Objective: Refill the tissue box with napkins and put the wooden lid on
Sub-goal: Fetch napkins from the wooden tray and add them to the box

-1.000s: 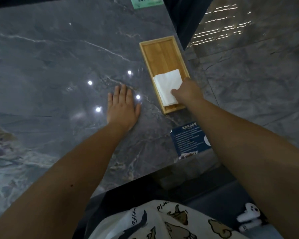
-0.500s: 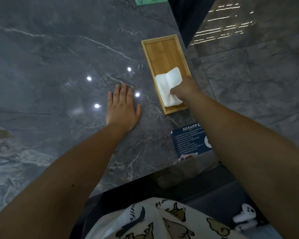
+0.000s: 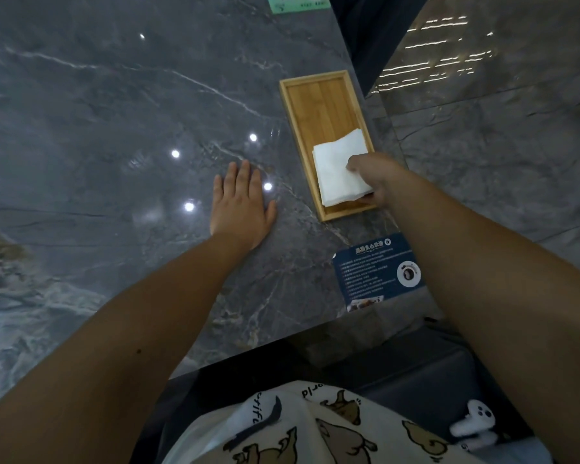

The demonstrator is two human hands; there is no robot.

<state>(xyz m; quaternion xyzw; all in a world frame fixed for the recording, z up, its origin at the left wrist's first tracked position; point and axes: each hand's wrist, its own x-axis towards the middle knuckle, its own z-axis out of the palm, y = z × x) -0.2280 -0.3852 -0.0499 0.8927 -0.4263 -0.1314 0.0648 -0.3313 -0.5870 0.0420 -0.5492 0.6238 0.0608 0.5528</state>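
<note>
Right hand [image 3: 379,177] grip pinching the napkins [image 3: 340,172], now lifted slightly at the near end of the wooden box [image 3: 290,105]; left hand [image 3: 240,204] spread flat on table [image 3: 114,95]; refill barely begun; lid unseen.

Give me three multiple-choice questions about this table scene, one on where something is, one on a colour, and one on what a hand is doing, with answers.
1. Where in the wooden box do the napkins lie?
A. the end nearest the person
B. the far end
C. outside it

2. What colour is the card at the table edge?
A. red
B. dark blue
C. yellow

3. What is the left hand doing?
A. holding a lid
B. gripping napkins
C. lying flat on the table

Answers: 1 A, the white stack fills the near end under the right hand. 2 B, it is dark blue with pale print. 3 C, its fingers are spread, palm down.
</note>
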